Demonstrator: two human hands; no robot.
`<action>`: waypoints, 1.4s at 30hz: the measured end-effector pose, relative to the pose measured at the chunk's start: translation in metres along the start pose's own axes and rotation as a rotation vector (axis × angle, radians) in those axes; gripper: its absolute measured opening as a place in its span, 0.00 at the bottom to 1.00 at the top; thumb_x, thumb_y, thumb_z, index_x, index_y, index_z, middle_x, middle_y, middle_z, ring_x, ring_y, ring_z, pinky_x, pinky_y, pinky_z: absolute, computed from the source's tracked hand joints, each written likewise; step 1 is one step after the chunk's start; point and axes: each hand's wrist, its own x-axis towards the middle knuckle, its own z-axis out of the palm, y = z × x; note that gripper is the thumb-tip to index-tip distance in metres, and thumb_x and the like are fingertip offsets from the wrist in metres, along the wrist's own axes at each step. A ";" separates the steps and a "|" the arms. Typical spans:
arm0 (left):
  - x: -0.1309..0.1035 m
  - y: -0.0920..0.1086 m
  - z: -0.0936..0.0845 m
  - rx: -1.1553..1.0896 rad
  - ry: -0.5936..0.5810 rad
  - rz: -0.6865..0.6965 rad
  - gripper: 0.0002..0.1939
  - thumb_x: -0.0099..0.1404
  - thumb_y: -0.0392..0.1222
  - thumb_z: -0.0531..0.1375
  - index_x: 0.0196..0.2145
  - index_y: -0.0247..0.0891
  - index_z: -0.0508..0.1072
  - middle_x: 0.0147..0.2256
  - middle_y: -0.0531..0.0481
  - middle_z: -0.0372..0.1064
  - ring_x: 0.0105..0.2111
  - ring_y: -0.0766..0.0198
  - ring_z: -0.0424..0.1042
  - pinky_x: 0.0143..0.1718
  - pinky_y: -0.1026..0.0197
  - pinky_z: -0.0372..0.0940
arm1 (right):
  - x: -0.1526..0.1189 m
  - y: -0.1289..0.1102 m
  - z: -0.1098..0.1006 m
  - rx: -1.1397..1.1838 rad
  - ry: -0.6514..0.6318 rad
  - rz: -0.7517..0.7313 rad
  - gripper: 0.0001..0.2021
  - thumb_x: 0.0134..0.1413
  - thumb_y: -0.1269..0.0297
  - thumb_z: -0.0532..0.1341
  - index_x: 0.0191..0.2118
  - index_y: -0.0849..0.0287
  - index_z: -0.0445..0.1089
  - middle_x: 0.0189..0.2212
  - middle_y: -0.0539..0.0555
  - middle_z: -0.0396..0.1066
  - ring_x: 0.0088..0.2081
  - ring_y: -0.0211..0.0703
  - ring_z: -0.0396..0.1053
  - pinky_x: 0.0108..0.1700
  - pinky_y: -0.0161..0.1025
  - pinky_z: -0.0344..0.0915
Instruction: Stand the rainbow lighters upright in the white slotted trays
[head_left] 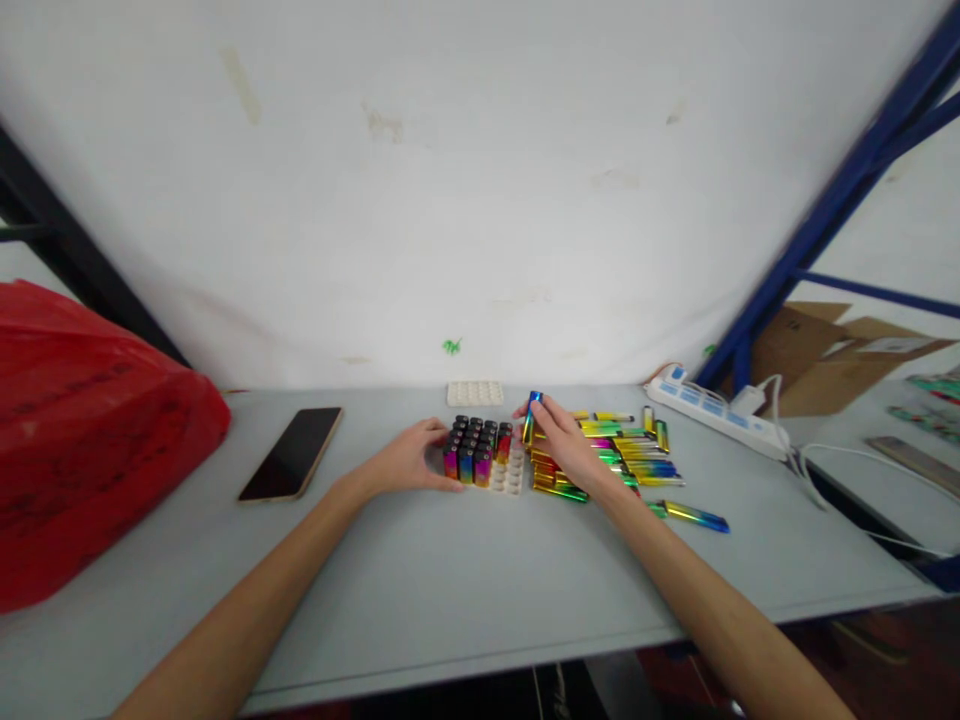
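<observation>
My left hand [412,457] curves around the left end of a white tray [507,482], with thumb at the front and fingers at the back. Upright in the tray's left and middle part stand several shiny lighters [469,450] with black tops and purple, blue or red bodies. On the right, the tray's round sockets show. My right hand [561,438] pinches a blue-and-gold lighter [533,415], held upright just right of the tray. Beneath and beyond that hand lies a loose pile of metallic lighters [645,455] in gold, green, red and blue.
A second white socketed tray [475,392] lies by the wall. To the left are a phone [292,455] and a red plastic bag [97,430]. A white power strip [716,412] with cables runs along the right, near a blue frame [810,240] and cardboard box [817,355].
</observation>
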 end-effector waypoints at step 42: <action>-0.001 0.004 -0.002 0.016 -0.011 -0.007 0.32 0.49 0.64 0.75 0.43 0.38 0.79 0.46 0.44 0.73 0.48 0.46 0.73 0.52 0.51 0.68 | -0.005 0.004 0.001 -0.370 0.097 0.113 0.30 0.64 0.34 0.50 0.20 0.52 0.57 0.12 0.44 0.49 0.15 0.36 0.48 0.19 0.37 0.44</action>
